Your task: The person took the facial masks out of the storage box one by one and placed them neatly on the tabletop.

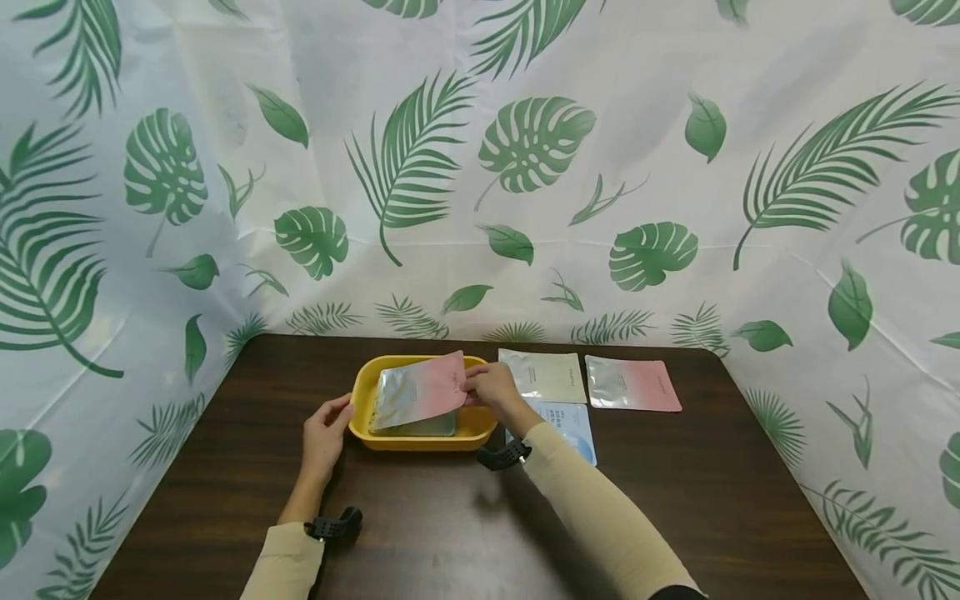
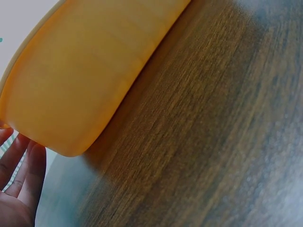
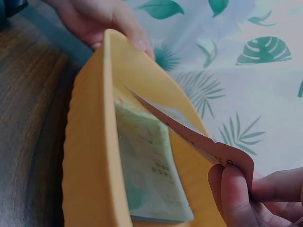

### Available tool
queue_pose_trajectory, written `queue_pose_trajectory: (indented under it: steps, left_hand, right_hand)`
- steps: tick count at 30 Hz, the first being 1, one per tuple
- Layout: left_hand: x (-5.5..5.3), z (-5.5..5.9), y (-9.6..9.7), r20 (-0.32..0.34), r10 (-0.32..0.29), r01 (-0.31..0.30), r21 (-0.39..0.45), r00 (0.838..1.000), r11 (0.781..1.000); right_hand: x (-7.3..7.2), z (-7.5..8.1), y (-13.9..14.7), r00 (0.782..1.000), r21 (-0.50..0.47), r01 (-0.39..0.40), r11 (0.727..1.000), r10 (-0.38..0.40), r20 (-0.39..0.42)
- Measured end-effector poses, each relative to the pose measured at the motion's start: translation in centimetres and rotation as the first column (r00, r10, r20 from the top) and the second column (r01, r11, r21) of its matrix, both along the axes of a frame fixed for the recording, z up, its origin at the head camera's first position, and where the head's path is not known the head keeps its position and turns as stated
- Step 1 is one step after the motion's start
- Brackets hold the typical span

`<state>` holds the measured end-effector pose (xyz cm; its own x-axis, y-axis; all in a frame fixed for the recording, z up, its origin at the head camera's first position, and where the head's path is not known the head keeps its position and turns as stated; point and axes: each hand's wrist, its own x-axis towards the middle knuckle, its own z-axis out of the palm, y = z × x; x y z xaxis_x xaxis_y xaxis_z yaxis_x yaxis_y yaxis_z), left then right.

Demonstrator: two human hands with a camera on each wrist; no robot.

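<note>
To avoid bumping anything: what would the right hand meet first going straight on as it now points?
Carrying the held pink pouch, the right hand would probably meet the left end of the yellow tray first, by the left hand, though depth is unclear.

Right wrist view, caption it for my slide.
Right hand pinching a pink packet tilted over a yellow tub with a greenish packet inside; left hand at the tub's far end.

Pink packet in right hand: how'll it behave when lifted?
The pink packet probably flexes: its end curls where the right hand pinches it. Likely light, given its thin edge. The silvery sheen suggests it may be slippery.
</note>
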<state>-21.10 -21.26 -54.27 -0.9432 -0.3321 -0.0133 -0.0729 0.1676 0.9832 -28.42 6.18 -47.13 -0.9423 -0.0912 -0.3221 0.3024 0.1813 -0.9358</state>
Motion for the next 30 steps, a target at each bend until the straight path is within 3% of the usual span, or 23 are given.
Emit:
queue_pose_trajectory:
  steps: [8,14,30]
  left_hand:
    - [-0.1,-0.2,0.0,-0.020,0.015,-0.015,0.000,1.000,1.000]
    - [-0.1,0.0,0.0,0.005,0.006,-0.006,0.001,1.000,1.000]
    - [0.0,0.0,0.2,0.011,0.011,-0.011,-0.010,1.000,1.000]
  right_hand:
    - [0.0,0.6,1.4,1.000,-0.015,0.016,1.000,-0.016,-0.005]
    - [0.2,0.9,2.4,0.999,-0.021,0.032,0.999,-0.032,-0.010]
    - [0.3,1.1,6.3,0.999,-0.121,0.033,0.992,-0.035,-0.020]
